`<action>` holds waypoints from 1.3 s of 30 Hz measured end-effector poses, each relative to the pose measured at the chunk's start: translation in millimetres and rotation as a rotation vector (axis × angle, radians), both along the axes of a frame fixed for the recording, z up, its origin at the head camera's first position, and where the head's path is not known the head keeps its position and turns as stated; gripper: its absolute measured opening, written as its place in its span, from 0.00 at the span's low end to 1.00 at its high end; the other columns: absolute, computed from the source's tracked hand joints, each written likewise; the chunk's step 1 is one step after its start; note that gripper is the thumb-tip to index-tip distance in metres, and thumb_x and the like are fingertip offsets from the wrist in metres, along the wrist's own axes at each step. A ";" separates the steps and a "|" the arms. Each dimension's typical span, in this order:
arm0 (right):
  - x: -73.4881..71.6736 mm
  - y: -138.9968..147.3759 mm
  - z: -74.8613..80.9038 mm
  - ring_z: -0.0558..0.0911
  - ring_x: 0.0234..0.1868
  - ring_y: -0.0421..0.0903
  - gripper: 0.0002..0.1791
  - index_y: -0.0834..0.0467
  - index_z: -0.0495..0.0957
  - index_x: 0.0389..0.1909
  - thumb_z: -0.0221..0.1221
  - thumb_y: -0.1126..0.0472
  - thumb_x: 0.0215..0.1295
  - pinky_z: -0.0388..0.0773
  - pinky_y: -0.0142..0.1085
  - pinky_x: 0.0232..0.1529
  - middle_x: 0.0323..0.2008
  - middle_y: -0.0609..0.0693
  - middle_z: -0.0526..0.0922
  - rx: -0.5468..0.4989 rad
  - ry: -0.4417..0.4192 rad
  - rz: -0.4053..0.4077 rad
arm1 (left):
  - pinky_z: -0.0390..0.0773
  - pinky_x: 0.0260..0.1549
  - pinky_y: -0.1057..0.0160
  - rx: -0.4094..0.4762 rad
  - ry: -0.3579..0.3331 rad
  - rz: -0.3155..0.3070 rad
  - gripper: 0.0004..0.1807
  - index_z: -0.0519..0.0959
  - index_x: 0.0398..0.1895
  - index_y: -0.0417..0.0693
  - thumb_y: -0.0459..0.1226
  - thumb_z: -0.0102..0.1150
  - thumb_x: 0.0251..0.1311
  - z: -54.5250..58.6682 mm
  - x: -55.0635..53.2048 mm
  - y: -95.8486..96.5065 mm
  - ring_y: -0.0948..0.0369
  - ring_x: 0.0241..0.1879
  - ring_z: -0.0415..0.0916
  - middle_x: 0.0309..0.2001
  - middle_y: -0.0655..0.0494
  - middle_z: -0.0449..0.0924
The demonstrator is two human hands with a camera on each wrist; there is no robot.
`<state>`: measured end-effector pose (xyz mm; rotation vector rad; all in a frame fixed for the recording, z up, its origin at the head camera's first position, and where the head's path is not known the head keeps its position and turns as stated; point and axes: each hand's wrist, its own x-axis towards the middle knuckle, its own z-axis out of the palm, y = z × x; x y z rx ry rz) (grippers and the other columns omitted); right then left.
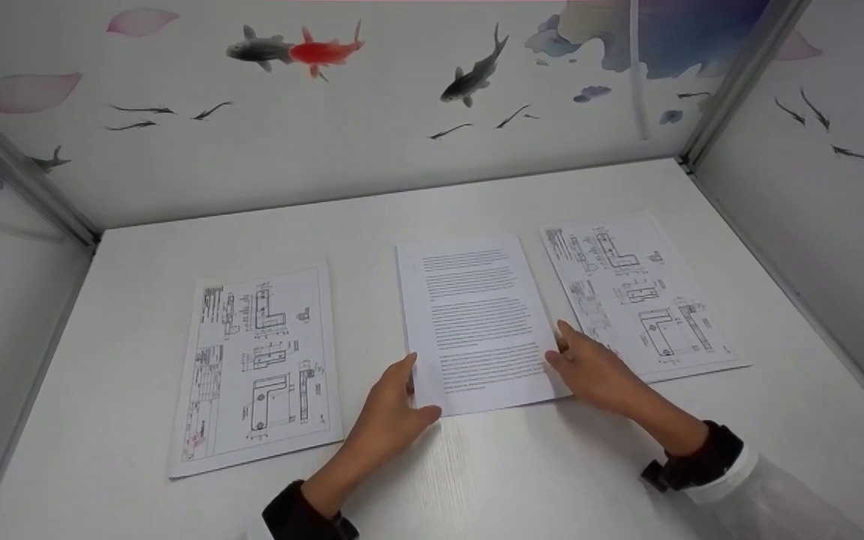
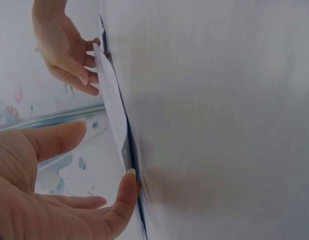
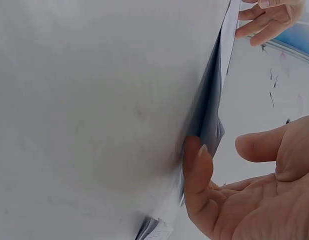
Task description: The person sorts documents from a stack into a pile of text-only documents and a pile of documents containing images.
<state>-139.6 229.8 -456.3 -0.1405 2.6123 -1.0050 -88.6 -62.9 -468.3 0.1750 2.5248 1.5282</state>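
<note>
The left hand (image 1: 393, 405) and right hand (image 1: 595, 369), thumbs spread wide, are touching opposite edges of the text stack (image 1: 481, 322). Drawing stacks (image 1: 237, 367) (image 1: 627, 296) are flanking it.

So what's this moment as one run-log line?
left grip: touching left edge of text pages | right grip: touching their right edge | left drawing, right drawing: on table, either side

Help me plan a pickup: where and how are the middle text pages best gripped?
The text pages are likely best pinched by both long side edges near the front corners, from left and right: they are thin and broad, and a gap shows beneath their near edge.
</note>
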 end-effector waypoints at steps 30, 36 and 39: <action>42.3 5.5 1.0 0.53 0.78 0.62 0.32 0.67 0.62 0.74 0.58 0.59 0.74 0.46 0.70 0.70 0.78 0.63 0.56 0.391 0.161 0.466 | 0.63 0.65 0.36 -0.397 0.204 0.062 0.35 0.70 0.69 0.34 0.36 0.71 0.60 22.0 26.7 -41.2 0.39 0.72 0.62 0.74 0.37 0.61; 41.8 9.5 2.3 0.54 0.78 0.60 0.33 0.67 0.62 0.74 0.58 0.59 0.74 0.47 0.68 0.70 0.78 0.61 0.56 0.435 0.184 0.518 | 0.58 0.67 0.34 -0.456 0.145 0.128 0.36 0.68 0.71 0.33 0.38 0.69 0.62 25.8 21.8 -78.3 0.36 0.73 0.56 0.76 0.34 0.57; 41.5 10.3 3.3 0.54 0.78 0.60 0.33 0.67 0.62 0.75 0.58 0.58 0.74 0.48 0.68 0.70 0.78 0.60 0.56 0.455 0.195 0.545 | 0.55 0.67 0.32 -0.506 0.089 0.154 0.38 0.65 0.72 0.31 0.40 0.66 0.64 27.3 19.1 -100.7 0.32 0.73 0.53 0.76 0.30 0.52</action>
